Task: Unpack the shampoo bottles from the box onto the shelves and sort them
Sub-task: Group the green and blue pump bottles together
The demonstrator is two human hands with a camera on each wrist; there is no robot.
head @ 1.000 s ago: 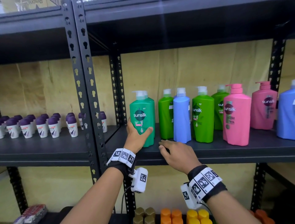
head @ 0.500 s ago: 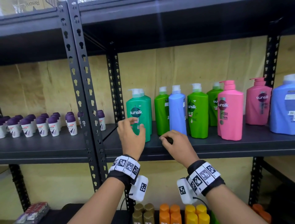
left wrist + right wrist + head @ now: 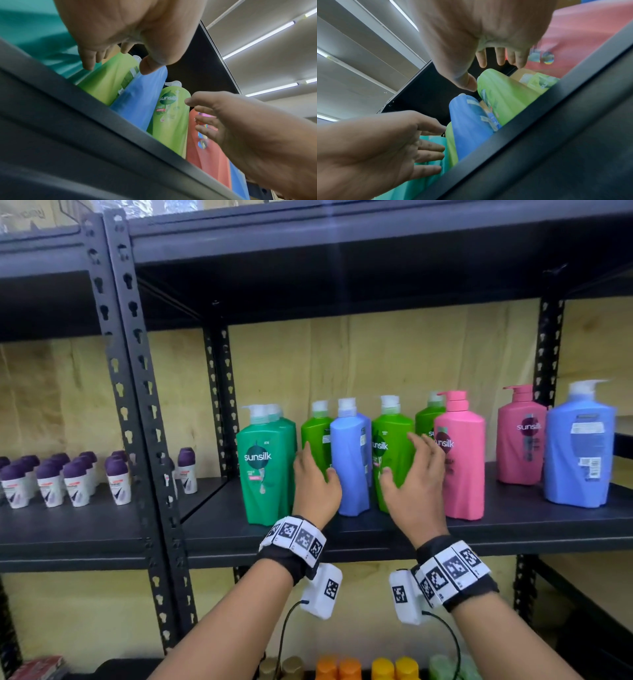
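Shampoo pump bottles stand in a row on the dark shelf (image 3: 513, 520): two teal bottles (image 3: 265, 470), a light green bottle (image 3: 313, 436), a blue bottle (image 3: 351, 460), a light green bottle (image 3: 394, 440), a further green one (image 3: 426, 419), two pink bottles (image 3: 462, 470) and a large blue bottle (image 3: 579, 453). My left hand (image 3: 317, 463) is open, fingers before the left green bottle (image 3: 109, 78), thumb (image 3: 147, 67) at the blue bottle (image 3: 137, 97). With its fingers spread, my right hand (image 3: 406, 460) hovers in front of the middle green bottle (image 3: 505, 92). Neither hand holds anything.
Small purple-capped roll-ons (image 3: 68, 481) fill the left bay beyond the perforated upright post (image 3: 137, 405). Orange and yellow caps (image 3: 363, 667) show on the shelf below. A gap lies between the two pink bottles.
My left hand let go of the teal bottle and moved right to the green and blue bottles. My right hand rose from the shelf edge to the middle green bottle.
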